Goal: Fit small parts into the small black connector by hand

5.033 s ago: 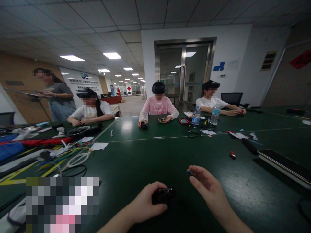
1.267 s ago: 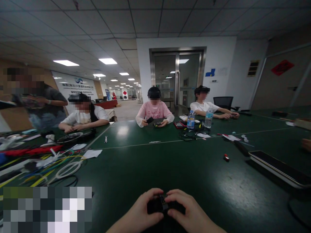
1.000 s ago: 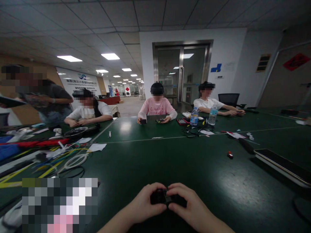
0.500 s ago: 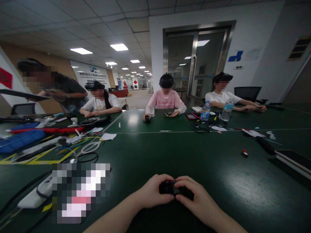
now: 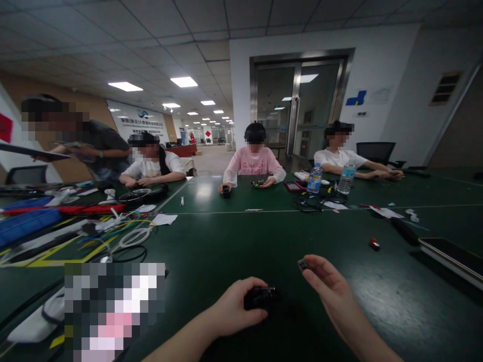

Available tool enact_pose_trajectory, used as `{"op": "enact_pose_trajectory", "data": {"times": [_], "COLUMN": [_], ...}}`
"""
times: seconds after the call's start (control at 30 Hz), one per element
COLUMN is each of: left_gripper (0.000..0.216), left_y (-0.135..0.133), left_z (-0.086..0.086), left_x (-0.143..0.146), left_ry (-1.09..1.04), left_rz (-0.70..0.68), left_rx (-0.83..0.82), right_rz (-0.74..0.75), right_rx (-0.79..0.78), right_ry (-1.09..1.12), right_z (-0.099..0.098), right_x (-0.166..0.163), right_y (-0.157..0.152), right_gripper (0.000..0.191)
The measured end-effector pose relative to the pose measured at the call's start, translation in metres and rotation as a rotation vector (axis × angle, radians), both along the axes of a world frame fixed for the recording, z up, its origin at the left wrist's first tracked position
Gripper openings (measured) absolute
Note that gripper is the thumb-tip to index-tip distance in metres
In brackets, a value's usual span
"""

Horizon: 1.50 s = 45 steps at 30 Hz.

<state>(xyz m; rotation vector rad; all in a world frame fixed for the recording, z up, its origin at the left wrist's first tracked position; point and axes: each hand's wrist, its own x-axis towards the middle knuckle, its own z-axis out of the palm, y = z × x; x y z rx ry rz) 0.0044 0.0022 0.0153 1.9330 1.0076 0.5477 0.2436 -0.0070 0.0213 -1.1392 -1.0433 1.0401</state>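
My left hand is wrapped round a small black device with a glossy top, low over the near part of the table. The fingers hide its left end, and its exact kind does not show. Apart from it, to the right and a little farther off, my right hand is raised above the tabletop. Its thumb and fingertips pinch a small, flat, dark piece with a light edge, too small to make out fully.
On the dark green table lie a red object and a black-screened phone-like slab at right. Cables, a blue tray and a white power strip crowd the left. Across sit several people near water bottles.
My right hand has come away from the black device, moving right and up with the small flat piece between its fingertips. My left hand keeps the device in nearly the same place.
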Motion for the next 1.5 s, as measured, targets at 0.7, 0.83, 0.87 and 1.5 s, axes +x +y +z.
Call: {"op": "enact_pose_trajectory", "data": {"times": [0.7, 0.83, 0.87, 1.5], "left_gripper": [0.050, 0.052, 0.052, 0.053], "left_y": [0.004, 0.005, 0.005, 0.005], "left_z": [-0.010, -0.010, -0.010, -0.013], "left_x": [-0.002, -0.001, -0.001, -0.002], "left_ry": [-0.017, -0.013, -0.014, -0.015], "left_rz": [0.001, 0.002, 0.002, -0.002], "left_rx": [-0.046, -0.068, -0.072, -0.041], "right_rz": [-0.038, -0.032, -0.020, 0.114], "right_rx": [0.002, -0.003, -0.004, -0.009], "right_ry": [0.235, 0.220, 0.213, 0.046], "right_z": [0.009, 0.006, 0.005, -0.001], "right_x": [0.001, 0.000, 0.001, -0.009], "right_y": [-0.003, -0.003, -0.003, -0.006], "right_gripper": [0.045, 0.047, 0.046, 0.041]}}
